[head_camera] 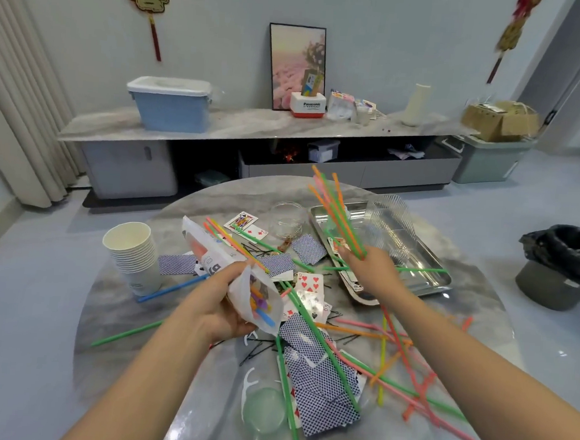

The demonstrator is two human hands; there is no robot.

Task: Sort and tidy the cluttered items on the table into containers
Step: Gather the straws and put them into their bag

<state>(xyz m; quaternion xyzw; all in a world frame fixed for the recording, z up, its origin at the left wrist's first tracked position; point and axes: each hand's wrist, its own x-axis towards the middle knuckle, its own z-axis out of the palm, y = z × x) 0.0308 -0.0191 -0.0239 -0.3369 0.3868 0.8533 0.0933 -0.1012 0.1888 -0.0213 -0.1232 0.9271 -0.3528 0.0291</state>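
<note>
above the table (127, 373), gathering straws: right hand (369, 271) clenched on a bunch of straws (337, 213), left hand (221, 304) gripping the open bag (243, 285); next, probably feeding bunch into bag mouth

"Panasonic" stands on the red-and-white box (307, 105); a face-up nine of hearts card (308, 283) shows "9".

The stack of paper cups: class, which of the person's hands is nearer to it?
Left. The left hand, holding the white bag, is just right of the stack of paper cups; the right hand, gripping straws, is farther right, by the metal tray.
</note>
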